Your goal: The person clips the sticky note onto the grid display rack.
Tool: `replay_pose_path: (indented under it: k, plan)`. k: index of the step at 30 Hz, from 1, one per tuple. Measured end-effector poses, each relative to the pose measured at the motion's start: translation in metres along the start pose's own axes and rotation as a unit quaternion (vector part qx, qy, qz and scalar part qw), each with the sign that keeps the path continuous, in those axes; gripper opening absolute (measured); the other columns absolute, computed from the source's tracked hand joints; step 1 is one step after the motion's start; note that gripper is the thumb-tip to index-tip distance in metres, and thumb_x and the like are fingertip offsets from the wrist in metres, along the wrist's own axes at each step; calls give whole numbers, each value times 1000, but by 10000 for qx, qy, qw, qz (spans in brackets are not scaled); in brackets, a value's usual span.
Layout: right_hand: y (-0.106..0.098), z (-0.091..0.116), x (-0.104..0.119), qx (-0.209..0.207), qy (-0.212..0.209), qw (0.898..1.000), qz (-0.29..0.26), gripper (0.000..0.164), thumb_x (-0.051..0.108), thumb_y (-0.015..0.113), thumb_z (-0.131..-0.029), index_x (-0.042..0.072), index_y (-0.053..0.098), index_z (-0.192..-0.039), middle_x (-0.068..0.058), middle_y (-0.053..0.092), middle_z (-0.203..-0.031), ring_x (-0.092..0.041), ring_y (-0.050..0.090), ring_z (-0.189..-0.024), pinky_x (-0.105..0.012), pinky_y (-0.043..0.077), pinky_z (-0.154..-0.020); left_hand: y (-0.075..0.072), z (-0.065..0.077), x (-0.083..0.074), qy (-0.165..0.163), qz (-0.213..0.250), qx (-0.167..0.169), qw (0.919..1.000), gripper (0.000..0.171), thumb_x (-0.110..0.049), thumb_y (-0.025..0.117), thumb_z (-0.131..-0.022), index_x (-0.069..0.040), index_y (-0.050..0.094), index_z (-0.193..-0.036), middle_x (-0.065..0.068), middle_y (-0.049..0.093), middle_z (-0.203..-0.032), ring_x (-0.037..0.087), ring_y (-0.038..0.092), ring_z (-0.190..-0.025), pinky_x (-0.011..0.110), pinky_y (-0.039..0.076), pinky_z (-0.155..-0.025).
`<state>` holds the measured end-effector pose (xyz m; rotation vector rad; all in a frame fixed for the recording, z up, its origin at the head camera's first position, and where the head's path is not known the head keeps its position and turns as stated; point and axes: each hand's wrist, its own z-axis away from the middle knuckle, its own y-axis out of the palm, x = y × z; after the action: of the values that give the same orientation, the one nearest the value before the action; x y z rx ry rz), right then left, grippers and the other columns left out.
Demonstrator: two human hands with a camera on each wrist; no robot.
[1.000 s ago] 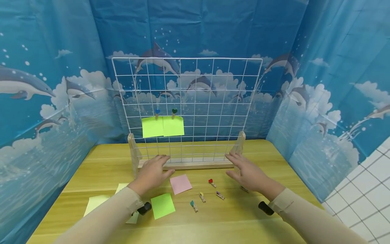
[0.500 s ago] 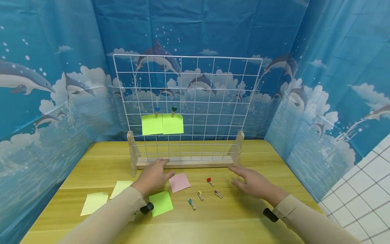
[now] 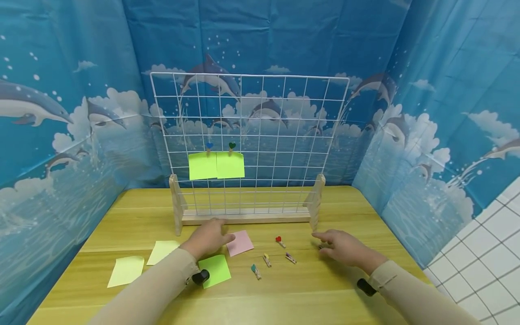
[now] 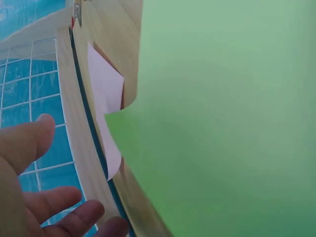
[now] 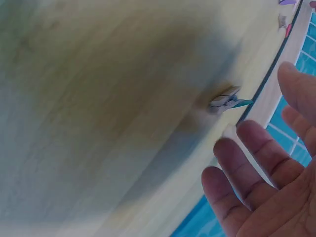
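Observation:
My left hand (image 3: pixel 208 237) is by the pink sticky note (image 3: pixel 239 243), its thumb at the note's left edge; the left wrist view shows thumb and fingers (image 4: pixel 74 217) apart with nothing between them. A bright green sticky note (image 3: pixel 215 271) lies below that hand, large and close in its wrist view. My right hand (image 3: pixel 347 249) is low over the table's right side. Beside its fingers, a small wooden clothespin (image 5: pixel 224 101) with a blue-green tip lies on the table, mostly hidden by the hand in the head view. The right fingers are loosely bent and do not grip it.
A white wire grid (image 3: pixel 260 113) on a wooden stand (image 3: pixel 248 218) spans the back. Two green notes (image 3: pixel 230 165) hang there from heart clothespins (image 3: pixel 232 146). Several clothespins, including a red-heart one (image 3: pixel 280 241), lie mid-table. Pale yellow notes (image 3: pixel 126 271) lie at left.
The right hand has come down and toward me, its fingers bending beside the clothespin. My left hand has lowered a little toward the pink note. The head view has tilted slightly.

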<state>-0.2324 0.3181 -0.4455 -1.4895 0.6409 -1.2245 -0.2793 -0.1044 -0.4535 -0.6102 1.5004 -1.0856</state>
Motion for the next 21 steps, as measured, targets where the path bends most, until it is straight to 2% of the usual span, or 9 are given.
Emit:
replay_pose_path:
  k: [3, 6, 11, 21]
  plan:
    - [1, -1, -5, 123, 52, 9999, -89, 58, 27, 78, -96, 9, 61, -149, -3, 70, -110, -17, 66, -96, -42, 58, -84, 3, -3, 2, -55, 20, 56, 10000, 69, -46, 73, -98, -4, 57, -150, 18, 63, -146, 39, 58, -137, 58, 47, -115]
    - [3, -3, -10, 193, 68, 9997, -130, 58, 28, 79, -95, 9, 62, -147, 8, 65, -94, -7, 56, -81, -30, 50, -72, 5, -6, 4, -71, -10, 82, 9999, 70, -46, 73, -98, -4, 56, -151, 17, 65, -143, 38, 59, -136, 58, 46, -115]
    - [5, -4, -16, 321, 63, 9991, -278, 56, 26, 80, -95, 9, 64, -146, 11, 61, -81, -6, 48, -68, -26, 42, -63, 7, -8, 6, -60, -135, 60, 9999, 72, -45, 75, -97, -3, 55, -151, 19, 62, -146, 39, 56, -139, 57, 45, -117]
    - [6, -4, -16, 428, 65, 9983, -379, 52, 21, 78, -96, 10, 65, -145, 7, 58, -77, -6, 45, -65, -25, 40, -61, 11, -13, 8, -104, -317, 130, 9994, 75, -46, 79, -93, -2, 57, -150, 19, 60, -150, 40, 53, -142, 55, 41, -121]
